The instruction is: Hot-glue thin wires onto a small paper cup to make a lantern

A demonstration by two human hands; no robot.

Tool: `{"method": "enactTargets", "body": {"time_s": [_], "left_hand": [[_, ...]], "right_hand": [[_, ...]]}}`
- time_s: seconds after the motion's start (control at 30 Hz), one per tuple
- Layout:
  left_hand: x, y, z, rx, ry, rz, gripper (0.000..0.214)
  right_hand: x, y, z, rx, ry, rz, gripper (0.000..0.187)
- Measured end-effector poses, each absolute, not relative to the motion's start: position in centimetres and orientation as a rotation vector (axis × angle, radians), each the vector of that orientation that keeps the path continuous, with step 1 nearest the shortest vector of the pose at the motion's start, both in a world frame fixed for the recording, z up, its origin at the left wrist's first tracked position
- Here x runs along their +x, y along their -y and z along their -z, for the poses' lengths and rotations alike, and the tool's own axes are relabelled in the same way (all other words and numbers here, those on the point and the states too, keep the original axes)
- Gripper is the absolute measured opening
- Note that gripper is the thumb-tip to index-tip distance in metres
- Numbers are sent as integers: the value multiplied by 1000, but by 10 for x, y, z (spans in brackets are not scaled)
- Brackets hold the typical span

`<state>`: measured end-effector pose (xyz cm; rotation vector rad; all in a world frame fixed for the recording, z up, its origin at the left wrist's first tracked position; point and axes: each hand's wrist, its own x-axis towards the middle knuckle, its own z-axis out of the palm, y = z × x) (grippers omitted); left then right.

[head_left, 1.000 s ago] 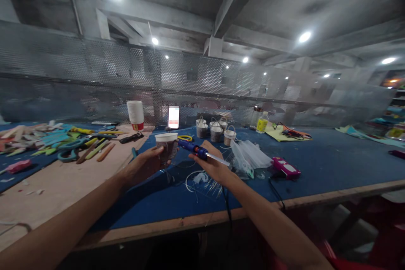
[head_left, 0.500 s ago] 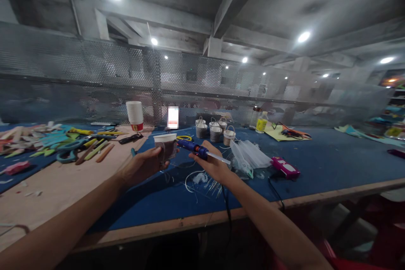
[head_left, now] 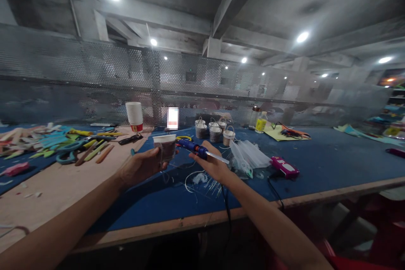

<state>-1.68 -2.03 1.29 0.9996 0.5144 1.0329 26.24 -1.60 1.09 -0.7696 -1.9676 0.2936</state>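
My left hand (head_left: 141, 167) is wrapped round a small paper cup (head_left: 165, 147) with a white rim and a dark wrapped body, held upright above the blue table (head_left: 332, 162). My right hand (head_left: 212, 165) grips a blue glue gun (head_left: 196, 149) with a clear glue stick jutting out to the right. The gun's nozzle points left and sits right beside the cup's side. A black cord hangs from my right hand over the table's front edge.
Several small finished cups with handles (head_left: 215, 130) stand behind my hands. A stack of white paper cups (head_left: 135, 115) stands at the back left. Scissors, sticks and coloured scraps (head_left: 63, 145) lie left. Clear plastic bags (head_left: 248, 154) and a pink device (head_left: 284, 166) lie right.
The view has shifted slightly; the cup and the glue gun stay together in nearly the same place.
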Motion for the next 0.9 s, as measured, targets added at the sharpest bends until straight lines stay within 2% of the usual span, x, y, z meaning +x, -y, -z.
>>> {"method": "enactTargets", "body": {"time_s": [0.1,0.27,0.4,0.73,0.9], "left_hand": [[-17,18,-12,986,-496,-1050,37],[-18,18,-12,962,-537,-1099,28],[-18,19,-12,999,-598,-1102,35],[-16,16,-10,1126,-710,-1159,38],[-14,17,-9,1165,-746,-1182,39]], "right_hand": [[264,18,-14,-912,2009,-211,38],[267,11,-15,-1432,2102,58,29],[269,0,-6,-1676,2148,284,35],[280,-8,11,-1915,2206,298,34],[278,-8,-2,-1758,2153,301,35]]}}
